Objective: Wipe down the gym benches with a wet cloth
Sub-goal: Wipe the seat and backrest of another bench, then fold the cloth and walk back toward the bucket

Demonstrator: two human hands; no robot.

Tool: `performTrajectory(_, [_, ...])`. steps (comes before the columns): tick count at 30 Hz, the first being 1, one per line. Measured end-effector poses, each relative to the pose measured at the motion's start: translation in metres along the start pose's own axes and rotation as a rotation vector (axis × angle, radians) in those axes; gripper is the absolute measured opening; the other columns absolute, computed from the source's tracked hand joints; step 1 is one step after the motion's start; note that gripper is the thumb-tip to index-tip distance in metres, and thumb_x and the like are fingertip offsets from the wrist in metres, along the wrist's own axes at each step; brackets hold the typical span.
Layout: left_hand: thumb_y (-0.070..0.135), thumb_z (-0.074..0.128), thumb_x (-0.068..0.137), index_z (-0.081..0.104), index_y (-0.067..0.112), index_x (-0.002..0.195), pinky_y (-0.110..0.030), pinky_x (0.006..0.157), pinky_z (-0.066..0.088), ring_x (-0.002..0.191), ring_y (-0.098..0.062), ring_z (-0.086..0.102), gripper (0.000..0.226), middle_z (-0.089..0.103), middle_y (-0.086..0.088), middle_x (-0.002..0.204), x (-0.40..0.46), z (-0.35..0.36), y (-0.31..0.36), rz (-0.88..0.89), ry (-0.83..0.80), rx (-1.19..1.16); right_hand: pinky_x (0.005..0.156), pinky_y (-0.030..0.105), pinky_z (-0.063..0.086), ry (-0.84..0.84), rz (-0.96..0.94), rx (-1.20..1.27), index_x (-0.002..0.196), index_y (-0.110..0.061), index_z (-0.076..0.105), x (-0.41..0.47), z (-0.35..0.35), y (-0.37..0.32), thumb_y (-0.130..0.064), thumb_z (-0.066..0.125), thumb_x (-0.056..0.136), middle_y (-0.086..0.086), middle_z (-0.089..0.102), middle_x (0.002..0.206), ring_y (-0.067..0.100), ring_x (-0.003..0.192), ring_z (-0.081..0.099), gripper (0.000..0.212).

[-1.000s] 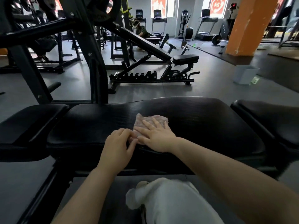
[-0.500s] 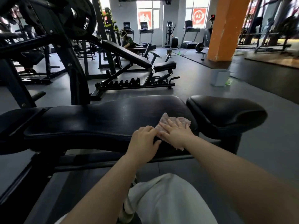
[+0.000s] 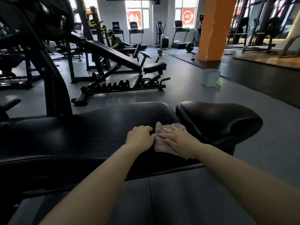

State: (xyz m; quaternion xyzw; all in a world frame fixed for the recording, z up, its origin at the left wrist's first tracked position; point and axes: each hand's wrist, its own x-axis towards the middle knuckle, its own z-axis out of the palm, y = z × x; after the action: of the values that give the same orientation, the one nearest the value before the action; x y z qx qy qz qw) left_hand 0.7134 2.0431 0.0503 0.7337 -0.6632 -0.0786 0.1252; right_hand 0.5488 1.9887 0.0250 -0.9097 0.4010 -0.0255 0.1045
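Cloth (image 3: 164,140), pinkish and crumpled, lies on the right end of the long black padded counter (image 3: 81,135), close to the gap before the separate seat pad (image 3: 219,120) on the right. From the head camera, the right hand (image 3: 177,140) rests flat on top of the cloth with its fingers straight and spread, pressing it down onto the padding; that grip is open, with nothing curled around the fabric. A corner of the cloth hangs over the near edge of the counter beneath the right wrist. The left hand (image 3: 139,138) sits just beside the cloth's left edge with its fingers curled under; its fingertips meet the cloth's edge, but whether they pinch the fabric cannot be told. Both bare forearms reach in from the bottom of the frame.

Beyond the counter, on the grey floor, stands an adjustable incline bench (image 3: 123,65) with a black frame. A pale bucket (image 3: 210,77) sits on the floor further right, near an orange pillar (image 3: 214,28). Treadmills (image 3: 135,32) line the far wall under bright windows, and another person (image 3: 116,41) crouches over equipment in the background.
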Motion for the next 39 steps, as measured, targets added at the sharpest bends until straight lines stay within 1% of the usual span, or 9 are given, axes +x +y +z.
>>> performTrajectory(3, [0.045, 0.048, 0.094, 0.055, 0.019, 0.125, -0.039, 0.096, 0.041, 0.117, -0.025, 0.051, 0.041, 0.056, -0.003, 0.13, 0.048, 0.007, 0.004, -0.068, -0.062, -0.074, 0.118, 0.037, 0.004, 0.043, -0.095, 0.106, 0.142, -0.038, 0.038, 0.022, -0.008, 0.027, -0.034, 0.039, 0.101, -0.01, 0.02, 0.156, 0.019, 0.146, 0.007, 0.041])
performTrajectory(7, [0.051, 0.06, 0.085, 0.064, 0.021, 0.092, -0.039, 0.087, 0.047, 0.095, -0.021, 0.059, 0.031, 0.066, 0.001, 0.102, 0.108, 0.01, 0.007, -0.035, -0.082, -0.109, 0.109, 0.033, 0.033, 0.173, -0.16, 0.276, 0.122, -0.025, 0.063, 0.06, -0.027, 0.065, -0.021, 0.056, 0.092, -0.005, 0.057, 0.132, 0.014, 0.125, 0.047, 0.032])
performTrajectory(13, [0.028, 0.071, 0.081, 0.063, 0.022, 0.082, -0.021, 0.068, 0.038, 0.076, -0.007, 0.051, 0.01, 0.054, 0.016, 0.074, 0.165, 0.01, 0.014, 0.047, -0.173, -0.109, 0.093, 0.029, 0.041, -0.031, 0.062, 0.144, 0.135, -0.023, 0.045, 0.115, -0.053, 0.113, -0.05, 0.071, 0.076, -0.005, 0.056, 0.117, 0.015, 0.111, 0.051, 0.07])
performTrajectory(17, [0.015, 0.058, 0.086, 0.056, 0.018, 0.08, -0.021, 0.065, 0.036, 0.076, -0.012, 0.051, 0.007, 0.055, 0.009, 0.075, 0.161, 0.0, 0.037, 0.03, -0.16, -0.288, 0.071, 0.026, 0.044, -0.092, 0.11, 0.37, 0.085, -0.021, 0.061, 0.115, -0.067, 0.111, -0.037, 0.077, 0.075, -0.009, 0.058, 0.081, 0.013, 0.083, 0.058, 0.024])
performTrajectory(21, [0.007, 0.053, 0.087, 0.057, 0.017, 0.089, -0.011, 0.06, 0.036, 0.072, -0.007, 0.05, 0.011, 0.059, 0.006, 0.08, 0.159, -0.044, 0.078, -0.038, -0.191, -0.509, 0.056, 0.012, 0.036, -0.108, 0.173, 0.581, 0.059, -0.026, 0.05, 0.091, -0.127, 0.117, -0.024, 0.073, 0.081, -0.013, 0.049, 0.058, -0.003, 0.056, 0.044, 0.032])
performTrajectory(27, [0.017, 0.059, 0.09, 0.054, 0.023, 0.124, -0.018, 0.091, 0.038, 0.113, -0.006, 0.049, 0.035, 0.056, 0.014, 0.12, 0.162, -0.164, 0.191, 0.068, -0.17, -0.46, 0.061, 0.018, 0.042, -0.091, 0.404, 0.806, 0.073, -0.016, 0.063, 0.025, -0.292, 0.15, -0.023, 0.073, 0.082, -0.008, 0.058, 0.066, 0.004, 0.064, 0.053, 0.015])
performTrajectory(30, [0.023, 0.066, 0.087, 0.057, 0.024, 0.123, -0.018, 0.094, 0.03, 0.111, 0.0, 0.041, 0.038, 0.048, 0.022, 0.116, 0.147, -0.231, 0.258, 0.162, -0.054, -0.42, 0.064, 0.026, 0.042, -0.066, 0.505, 0.888, 0.085, 0.001, 0.064, -0.02, -0.379, 0.176, -0.024, 0.069, 0.085, 0.002, 0.059, 0.074, 0.012, 0.071, 0.055, 0.026])
performTrajectory(34, [0.042, 0.069, 0.075, 0.059, 0.027, 0.114, -0.038, 0.094, 0.045, 0.108, -0.016, 0.055, 0.043, 0.061, 0.009, 0.117, 0.135, -0.27, 0.332, 0.392, 0.041, -0.361, 0.066, 0.021, 0.049, -0.002, 0.629, 1.135, 0.088, -0.015, 0.062, -0.075, -0.461, 0.212, -0.022, 0.061, 0.091, -0.001, 0.066, 0.082, 0.009, 0.074, 0.061, 0.008])
performTrajectory(39, [0.065, 0.076, 0.05, 0.043, 0.024, 0.128, -0.036, 0.101, 0.033, 0.12, -0.02, 0.038, 0.094, 0.044, -0.002, 0.134, 0.146, -0.26, 0.415, 0.55, -0.012, -0.202, 0.077, 0.031, 0.055, 0.163, 0.787, 1.394, 0.108, -0.006, 0.06, -0.107, -0.501, 0.263, -0.021, 0.055, 0.095, 0.008, 0.068, 0.096, 0.02, 0.084, 0.066, 0.02])
